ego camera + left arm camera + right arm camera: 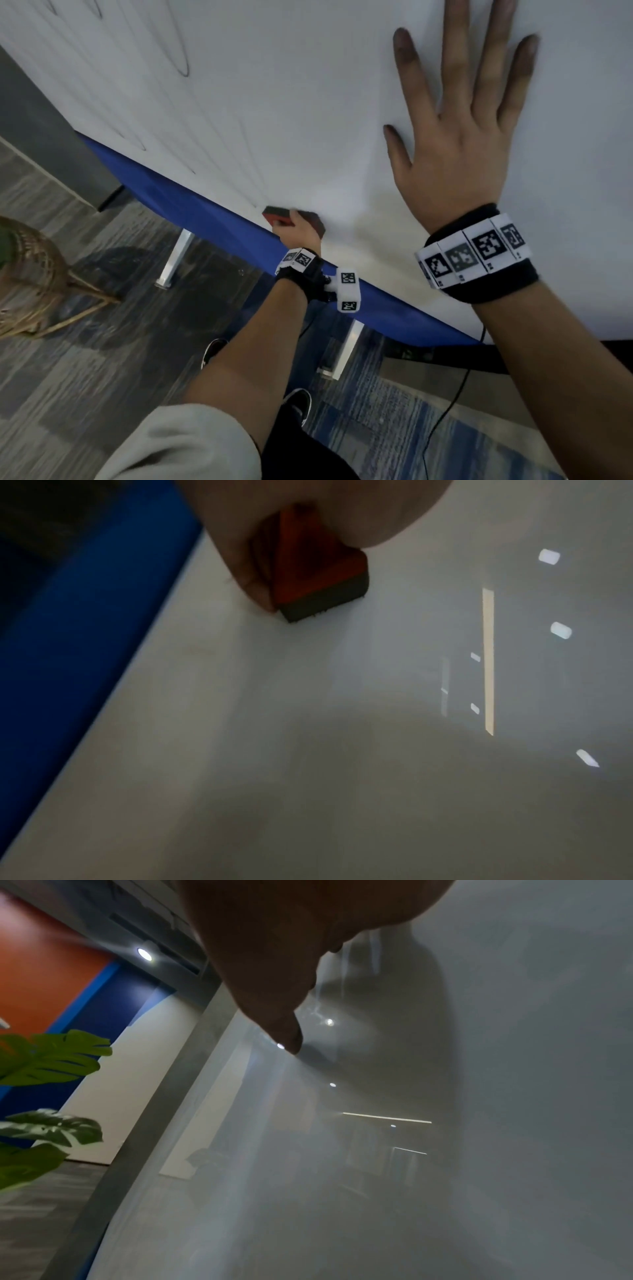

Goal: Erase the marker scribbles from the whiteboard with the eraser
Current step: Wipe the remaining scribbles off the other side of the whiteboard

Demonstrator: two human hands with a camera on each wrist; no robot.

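Observation:
A large whiteboard [274, 102] with a blue lower frame fills the upper part of the head view. Dark marker scribbles [183, 58] loop across its upper left, with fainter strokes lower down. My left hand [301, 233] grips a red eraser [279, 216] with a dark felt pad and presses it against the board close to the blue bottom edge. The left wrist view shows the eraser [318, 572] held between my fingers, felt side on the board [342, 723]. My right hand [459, 113] lies flat on the board with fingers spread, fingertips smudged dark. The right wrist view shows one finger [287, 1031] touching the glossy board.
The blue frame [178, 192] runs diagonally along the board's bottom, on metal legs [174, 260]. A wicker basket [30, 270] stands on the grey floor at left. My shoes [298, 404] and a black cable [445, 407] are below. Green plant leaves [51, 1058] are beside the board.

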